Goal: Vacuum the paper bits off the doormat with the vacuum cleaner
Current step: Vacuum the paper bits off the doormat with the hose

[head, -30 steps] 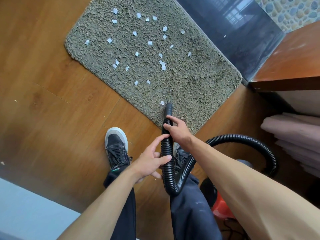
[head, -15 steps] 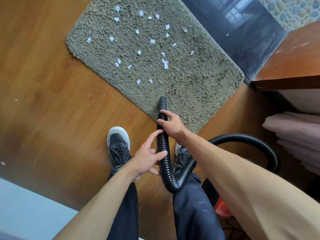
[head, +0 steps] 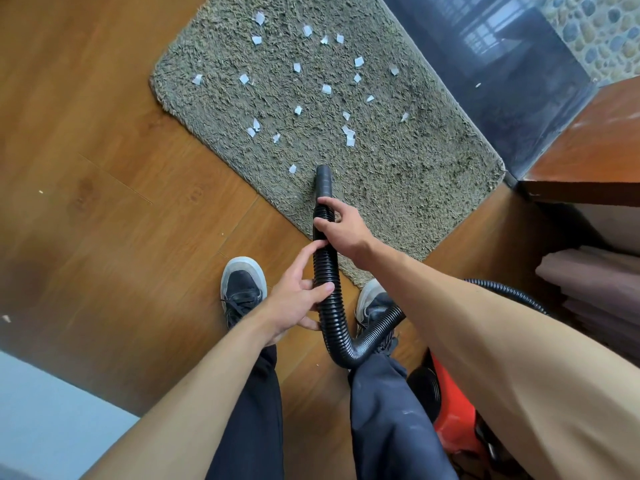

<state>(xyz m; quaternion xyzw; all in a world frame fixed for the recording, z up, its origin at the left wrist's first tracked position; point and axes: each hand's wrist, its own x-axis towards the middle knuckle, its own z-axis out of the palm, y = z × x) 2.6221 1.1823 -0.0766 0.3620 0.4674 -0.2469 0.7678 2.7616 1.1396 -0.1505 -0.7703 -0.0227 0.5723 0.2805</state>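
Both hands gripping ribbed black hose, smooth nozzle on shaggy doormat, torn paper bits

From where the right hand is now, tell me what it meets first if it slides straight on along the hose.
The right hand would probably first reach the hose's smooth black nozzle, whose tip seems to rest on the doormat. Past it, the nearest paper bit lies slightly right; depth is unclear.
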